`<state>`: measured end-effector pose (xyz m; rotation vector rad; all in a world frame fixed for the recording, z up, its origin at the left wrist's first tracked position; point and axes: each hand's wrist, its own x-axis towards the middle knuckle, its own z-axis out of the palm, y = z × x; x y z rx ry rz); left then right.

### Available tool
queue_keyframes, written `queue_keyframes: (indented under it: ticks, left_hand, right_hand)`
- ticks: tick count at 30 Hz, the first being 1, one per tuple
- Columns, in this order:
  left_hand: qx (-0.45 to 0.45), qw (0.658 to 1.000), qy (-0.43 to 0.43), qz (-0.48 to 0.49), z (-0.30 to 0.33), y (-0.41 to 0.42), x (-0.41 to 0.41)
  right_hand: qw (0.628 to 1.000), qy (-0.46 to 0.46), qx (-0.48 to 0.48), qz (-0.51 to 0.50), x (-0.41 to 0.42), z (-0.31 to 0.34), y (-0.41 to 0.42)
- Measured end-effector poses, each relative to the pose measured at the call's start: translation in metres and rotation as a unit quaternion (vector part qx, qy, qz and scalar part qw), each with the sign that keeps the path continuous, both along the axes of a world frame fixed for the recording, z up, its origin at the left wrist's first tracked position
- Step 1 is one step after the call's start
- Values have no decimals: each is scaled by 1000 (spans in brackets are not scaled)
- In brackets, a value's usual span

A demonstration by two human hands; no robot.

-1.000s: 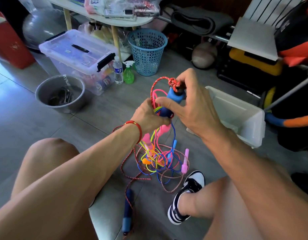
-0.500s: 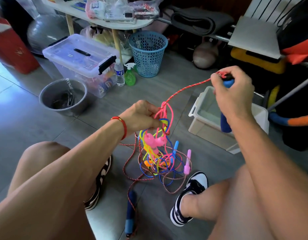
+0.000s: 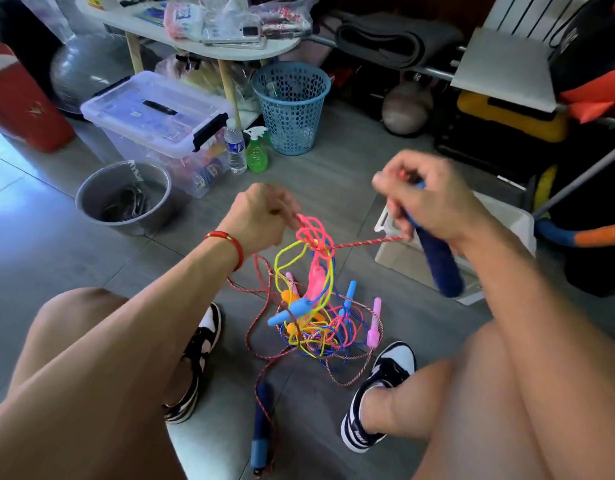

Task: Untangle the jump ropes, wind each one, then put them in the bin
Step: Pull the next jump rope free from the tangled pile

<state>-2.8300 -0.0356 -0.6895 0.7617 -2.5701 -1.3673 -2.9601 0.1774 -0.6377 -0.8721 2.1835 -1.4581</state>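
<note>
Compared with half a second earlier, the left hand has lifted the pink loops higher, and the right hand has swung the blue handle nearer and lower, so that it now tilts down to the right.

At far left, a grey bucket stands on the floor. The left hand's fingers curl around the top of the pink rope, and the tangle of jump ropes hangs from them down to the floor between the two shoes. A red braided rope runs taut from the tangle rightward to the right hand. The right hand's fingers wrap the blue handle's upper end; motion blur hides finer detail. The white bin sits on the floor behind the right hand.
</note>
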Motion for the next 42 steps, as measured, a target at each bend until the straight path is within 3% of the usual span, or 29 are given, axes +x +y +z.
queue_keyframes:
  ticks: [2, 4, 7, 12, 16, 21, 23, 25, 27, 29, 31, 33, 36, 38, 40, 41, 42]
  left_hand:
    - [-94, 995, 22, 2, 6, -6, 2]
    - [-185, 982, 37, 13, 9, -15, 8]
    - [-274, 959, 30, 62, 14, -34, 15]
    - [-195, 972, -17, 132, 29, -45, 22]
    - [-129, 987, 10, 92, 31, -30, 18]
    - [-137, 986, 92, 26, 31, -11, 12]
    - [-142, 982, 120, -31, 31, -3, 9]
    - [-164, 971, 147, -90, 27, 3, 5]
    - [-178, 962, 168, -118, 24, 8, 2]
    - [-183, 957, 192, -114, 27, 11, 1]
    - [-176, 961, 209, -51, 34, 7, 4]
    - [-105, 962, 233, 92, 40, -12, 8]
    - [6, 905, 311, 289, 49, -50, 23]
    - [-36, 912, 257, 317, 46, -68, 31]
    - [-172, 957, -3, 235, 31, -88, 34]
    - [-231, 946, -146, 177, 24, -91, 36]
    - [-270, 926, -235, 120, 20, -87, 37]
  right_hand:
    - [962, 151, 221, 51, -5, -12, 5]
    - [895, 204, 378, 116, -7, -21, 8]
    - [851, 240, 451, 120, -11, -31, 11]
    - [852, 214, 470, 80, -24, -45, 22]
    - [852, 223, 473, 30, -26, -61, 18]
    - [865, 222, 449, 26, -27, -69, 5]
    - [915, 207, 339, 76, -16, -68, -8]
    - [973, 115, 159, 123, 4, -58, -27]
    - [981, 76, 62, 170, 19, -50, -43]
    - [977, 97, 60, 180, 22, -52, -52]
    - [967, 143, 122, 170, 13, -62, -55]
    - [937, 205, 217, 180, 3, -72, -55]
    - [918, 158, 322, 168, -13, -83, -48]
    - [917, 153, 337, 152, -24, -83, -44]
    - [932, 166, 296, 127, -31, -77, -41]
    - [944, 171, 253, 122, -32, -70, -40]
    - [955, 171, 209, 123, -30, -64, -39]
